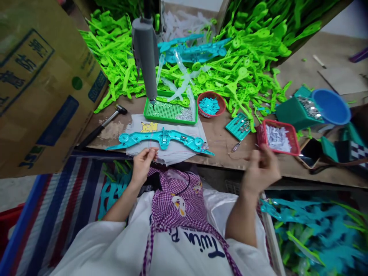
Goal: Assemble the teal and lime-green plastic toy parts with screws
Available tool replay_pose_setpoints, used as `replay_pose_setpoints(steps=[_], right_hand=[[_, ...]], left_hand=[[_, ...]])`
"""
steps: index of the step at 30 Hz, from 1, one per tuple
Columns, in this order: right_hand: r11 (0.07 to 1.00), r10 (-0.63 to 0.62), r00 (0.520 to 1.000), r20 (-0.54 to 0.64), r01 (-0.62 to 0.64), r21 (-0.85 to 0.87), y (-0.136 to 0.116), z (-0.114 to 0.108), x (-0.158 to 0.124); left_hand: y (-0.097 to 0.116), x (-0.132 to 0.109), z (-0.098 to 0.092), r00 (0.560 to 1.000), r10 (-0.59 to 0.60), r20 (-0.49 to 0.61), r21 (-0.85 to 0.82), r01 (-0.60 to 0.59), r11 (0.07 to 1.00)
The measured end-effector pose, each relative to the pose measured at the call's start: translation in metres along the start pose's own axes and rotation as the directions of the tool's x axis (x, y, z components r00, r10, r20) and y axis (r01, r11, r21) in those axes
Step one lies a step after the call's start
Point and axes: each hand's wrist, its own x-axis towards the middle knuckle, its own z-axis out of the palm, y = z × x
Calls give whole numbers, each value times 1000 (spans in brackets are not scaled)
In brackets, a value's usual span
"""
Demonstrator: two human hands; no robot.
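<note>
As the bow (pixel 146 136) lies crosswise, left hand (pixel 143 165) pinches thread (pixel 151 142); right hand (pixel 261 170), can't tell.

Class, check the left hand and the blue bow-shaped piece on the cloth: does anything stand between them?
Nothing solid visible does: only white cloth shows between the left hand and the blue bow-shaped piece. The grey power screwdriver hangs beyond the piece, outside that gap.
</note>
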Motion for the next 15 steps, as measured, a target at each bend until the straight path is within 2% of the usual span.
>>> replay_pose_setpoints(steps=[1,2,3,5,7,9,12,13,15], right_hand=[[992,-100,993,67,94,82,-22,14,-16],[966,-221,947,231,180,188,-44,32,-31],[931,-316,876,364,213,296,-63,50,-44],[871,-428,741,518,184,456,-94,86,-61],[812,-482,639,600,69,579,-111,111,-67],[765,-500,594,630,-37,642,-120,123,-67],[744,-472,582,663,-140,653,-131,127,-61],[745,-456,564,688,-182,642,-136,127,-56],[732,-431,510,745,-286,619,-147,128,-45]], left_hand=[[0,-4,6,999,7,52,25,-9,1000],[1,-8,10,995,20,99,53,-25,998],[3,-12,14,990,34,139,81,-46,996],[7,-18,17,979,56,194,134,-83,988],[13,-20,14,973,63,223,169,-102,980],[18,-19,10,967,77,242,185,-124,975],[26,-10,2,957,138,256,218,-196,956],[27,-5,-1,958,167,234,229,-221,948],[30,2,-6,960,260,104,247,-278,928]])
